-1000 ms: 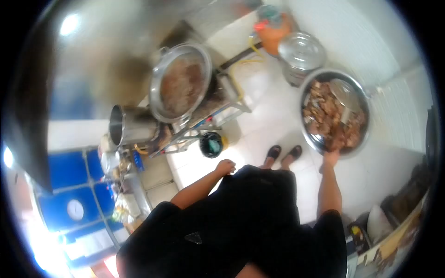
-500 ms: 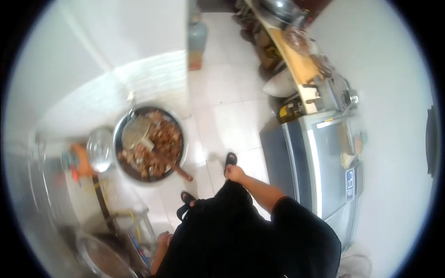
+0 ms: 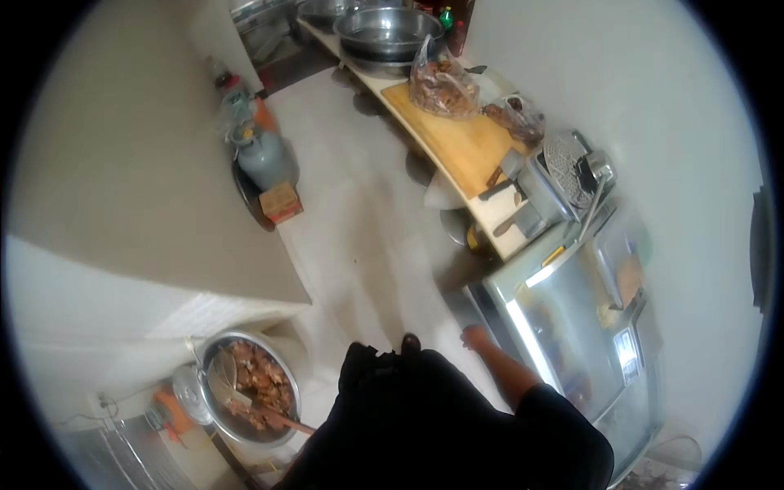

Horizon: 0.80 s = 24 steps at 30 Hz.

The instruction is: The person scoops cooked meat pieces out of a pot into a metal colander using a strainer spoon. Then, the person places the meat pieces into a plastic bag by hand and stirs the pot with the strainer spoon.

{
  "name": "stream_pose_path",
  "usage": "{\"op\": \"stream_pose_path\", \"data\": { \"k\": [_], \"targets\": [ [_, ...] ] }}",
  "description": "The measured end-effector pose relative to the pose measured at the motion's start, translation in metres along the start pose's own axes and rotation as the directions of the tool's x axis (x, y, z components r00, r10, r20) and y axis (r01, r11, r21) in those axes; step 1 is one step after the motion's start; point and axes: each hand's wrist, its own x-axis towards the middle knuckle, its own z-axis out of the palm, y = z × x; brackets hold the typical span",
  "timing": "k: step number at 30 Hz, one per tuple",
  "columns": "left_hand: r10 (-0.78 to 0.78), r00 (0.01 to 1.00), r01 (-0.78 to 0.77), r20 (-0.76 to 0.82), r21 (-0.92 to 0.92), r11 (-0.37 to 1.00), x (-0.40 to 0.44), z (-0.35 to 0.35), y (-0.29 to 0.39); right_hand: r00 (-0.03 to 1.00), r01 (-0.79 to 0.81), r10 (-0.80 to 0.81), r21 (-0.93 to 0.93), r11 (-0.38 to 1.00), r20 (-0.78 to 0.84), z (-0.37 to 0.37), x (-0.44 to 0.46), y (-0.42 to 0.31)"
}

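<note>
My right hand (image 3: 474,337) hangs beside the front of the grey chest-like appliance (image 3: 563,327), with its fingers loosely curled and nothing visible in them. My left hand is out of sight behind my dark clothing. At the lower left stands a large metal pot (image 3: 291,374) filled with brown chunks that look like meat (image 3: 265,380). A round strainer (image 3: 222,371) and a wooden handle (image 3: 287,422) lie across it. Neither hand touches the pot.
Along the right, a long table holds a cutting board (image 3: 449,143), bagged meat (image 3: 443,88), a cleaver (image 3: 523,220) and a wide metal basin (image 3: 388,31). A gas cylinder (image 3: 263,159) and a cardboard box (image 3: 280,202) stand at the left wall. Pale floor (image 3: 351,220) runs between.
My view has tilted up and moved forward along the floor, bringing the table and gas cylinder into fuller view. The pot has shifted to the lower left. My left hand has left the view.
</note>
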Motion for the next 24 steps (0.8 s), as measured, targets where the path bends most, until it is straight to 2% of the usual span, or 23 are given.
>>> {"op": "stream_pose_path", "data": {
  "k": [2, 4, 5, 7, 9, 11, 13, 14, 15, 16, 17, 18, 19, 20, 21, 22, 24],
  "targets": [
    [0.034, 0.999, -0.036, 0.035, 0.058, 0.998, 0.028, -0.002, 0.062, 0.993, -0.006, 0.037, 0.258, 0.966, -0.116, -0.05, 0.032, -0.03],
    [0.042, 0.996, -0.054, 0.083, 0.143, 0.988, 0.06, -0.006, 0.115, 0.941, -0.058, 0.179, 0.386, 0.921, -0.288, -0.094, 0.069, -0.072],
    [0.04, 0.994, -0.06, 0.106, 0.195, 0.979, 0.079, -0.01, 0.139, 0.94, -0.058, 0.183, 0.395, 0.917, -0.288, -0.118, 0.085, -0.095],
    [0.027, 0.987, -0.078, 0.161, 0.319, 0.945, 0.117, -0.019, 0.183, 0.926, 0.115, 0.04, 0.382, 0.917, -0.375, -0.178, 0.102, -0.152],
    [0.022, 0.972, -0.137, 0.235, 0.484, 0.864, 0.164, -0.036, 0.23, 0.935, 0.143, 0.042, 0.481, 0.865, -0.353, -0.253, 0.108, -0.218],
    [0.043, 0.943, -0.269, 0.329, 0.682, 0.68, 0.215, -0.054, 0.293, 0.856, 0.302, -0.074, 0.377, 0.876, -0.512, -0.3, 0.152, -0.238],
    [0.114, 0.904, -0.423, 0.413, 0.819, 0.387, 0.278, -0.071, 0.376, 0.75, 0.411, -0.057, 0.398, 0.82, -0.658, -0.365, 0.18, -0.271],
    [0.197, 0.882, -0.468, 0.429, 0.847, 0.25, 0.316, -0.078, 0.424, 0.691, 0.423, -0.047, 0.351, 0.835, -0.721, -0.406, 0.194, -0.286],
    [0.475, 0.756, -0.58, 0.451, 0.797, 0.167, 0.367, -0.089, 0.466, 0.633, 0.426, -0.032, 0.314, 0.848, -0.773, -0.444, 0.202, -0.301],
    [0.518, 0.777, -0.494, 0.358, 0.857, 0.149, 0.409, -0.086, 0.529, 0.648, 0.402, 0.043, 0.39, 0.829, -0.76, -0.49, 0.189, -0.328],
    [0.673, 0.697, -0.54, 0.248, 0.799, 0.265, 0.424, -0.082, 0.601, 0.657, 0.378, 0.116, 0.459, 0.804, -0.745, -0.535, 0.184, -0.346],
    [0.733, 0.658, -0.607, 0.169, 0.695, 0.385, 0.376, -0.076, 0.702, 0.505, 0.421, 0.087, 0.333, 0.843, -0.859, -0.564, 0.213, -0.342],
    [0.74, 0.668, -0.66, 0.079, 0.52, 0.542, 0.391, -0.061, 0.771, 0.338, 0.437, 0.047, 0.201, 0.877, -0.94, -0.588, 0.239, -0.336],
    [0.762, 0.639, -0.741, 0.103, 0.349, 0.574, 0.33, -0.048, 0.854, 0.188, 0.375, 0.024, 0.095, 0.922, -0.982, -0.617, 0.252, -0.341],
    [0.811, 0.571, -0.808, 0.128, 0.262, 0.528, 0.318, -0.031, 0.915, 0.037, 0.294, -0.017, -0.005, 0.956, -0.999, -0.648, 0.26, -0.348],
    [0.883, 0.466, -0.869, 0.059, 0.217, 0.445, 0.323, -0.007, 0.96, 0.035, 0.293, -0.006, 0.004, 0.956, -0.999, -0.673, 0.271, -0.351],
    [0.912, 0.404, -0.902, 0.072, 0.198, 0.384, 0.292, 0.027, 1.046, -0.023, 0.115, -0.148, -0.15, 0.982, -0.989, -0.713, 0.298, -0.346]
  ]
}}
